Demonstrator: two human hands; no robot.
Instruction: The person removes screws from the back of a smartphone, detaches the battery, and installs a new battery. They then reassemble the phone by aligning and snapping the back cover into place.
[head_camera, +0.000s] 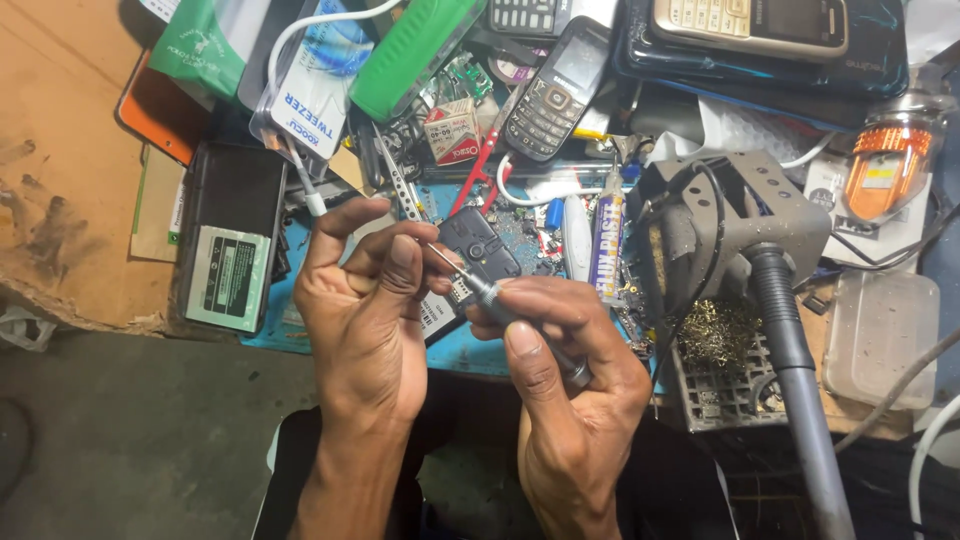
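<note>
Covering most of the view, the desk (60, 150) carries a heap of parts: a grey soldering stand (740, 215) with its hose at right, a black phone body with a pale battery (228, 250) at left, a green case (415, 45), a keypad phone (552, 95) near the top, and a white flux tube (607, 245) just right of centre. Left hand (365, 300): grip curled, fingers pressed around a small black phone housing (478, 250), held above the blue mat (470, 350) at the desk's front edge. Right hand (570, 370): grip pinched on a slim screwdriver (490, 290), thumb along the shaft, tip angled up-left toward the housing, close by the left fingertips. Judged risks: tip slipping off a tiny screw and scoring the board or pricking the left fingers; a loosened screw dropping into the clutter below, where it would be hard to find.
</note>
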